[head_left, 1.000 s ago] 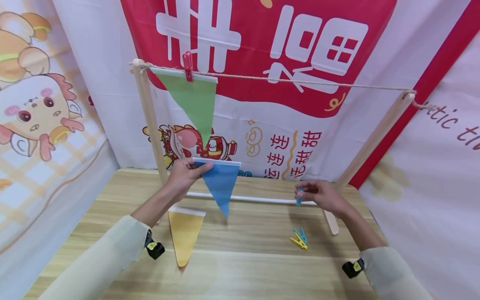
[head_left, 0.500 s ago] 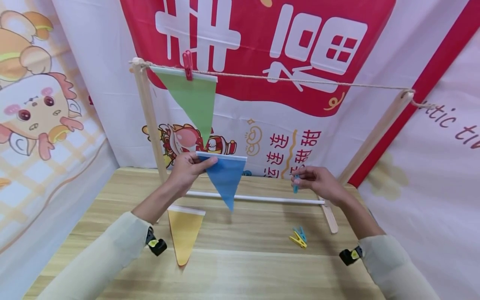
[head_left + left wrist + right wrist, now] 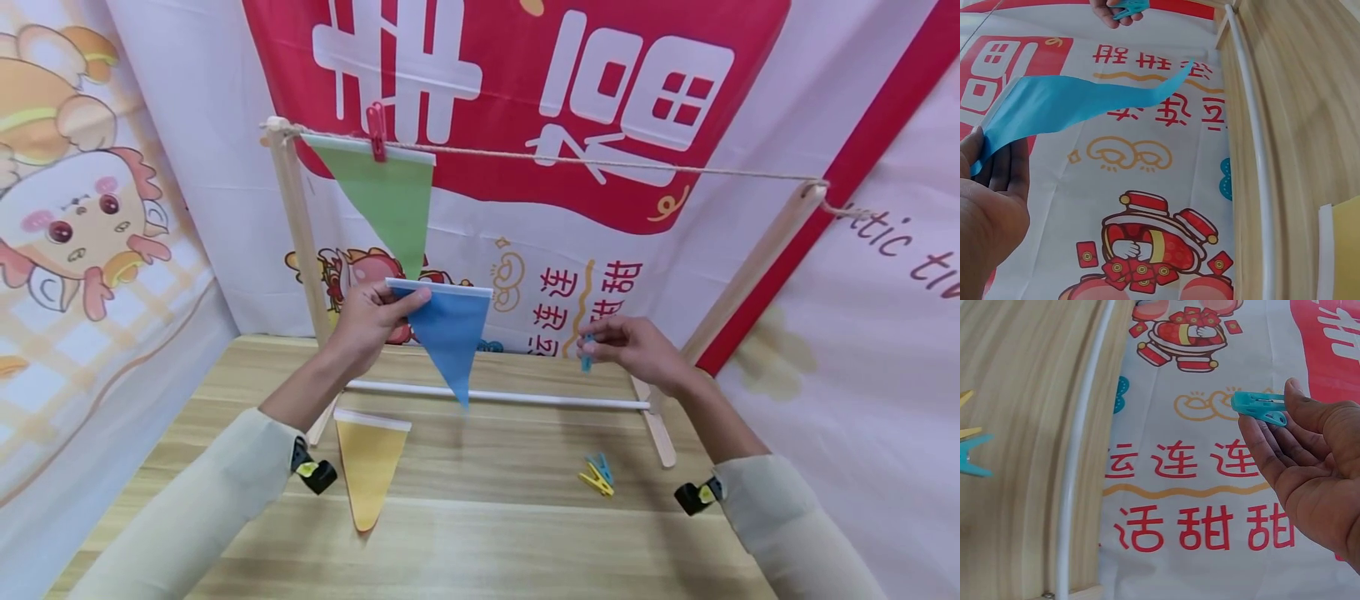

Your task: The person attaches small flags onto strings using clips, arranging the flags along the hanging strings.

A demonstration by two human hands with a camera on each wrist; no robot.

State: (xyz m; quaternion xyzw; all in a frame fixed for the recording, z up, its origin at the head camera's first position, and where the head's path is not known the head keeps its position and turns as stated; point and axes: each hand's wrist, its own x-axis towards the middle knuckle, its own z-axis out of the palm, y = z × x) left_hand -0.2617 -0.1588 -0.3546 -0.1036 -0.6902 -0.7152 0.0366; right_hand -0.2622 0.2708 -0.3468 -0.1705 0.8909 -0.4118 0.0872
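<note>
My left hand (image 3: 367,323) pinches a blue triangular pennant (image 3: 453,333) by the left end of its white top strip. The pennant hangs point down, below the green pennant (image 3: 397,200). In the left wrist view its tip curls. My right hand (image 3: 637,350) holds a blue clothespin (image 3: 1260,406) between thumb and fingers, to the right of the blue pennant. A red clothespin (image 3: 377,132) clips the green pennant to the twine (image 3: 570,161) overhead. On the table lie a yellow pennant (image 3: 369,467), a yellow clothespin (image 3: 595,481) and another blue clothespin (image 3: 602,467).
Two wooden posts, a left one (image 3: 300,233) and a right one (image 3: 750,267), carry the twine. Low between them runs a white rod (image 3: 525,399). Behind hangs a printed red and white cloth (image 3: 480,225). The wooden table (image 3: 487,542) extends toward me.
Both hands have risen, the left with the blue pennant and the right with its clothespin. The right hand has also shifted a little left. Things on the table stayed put.
</note>
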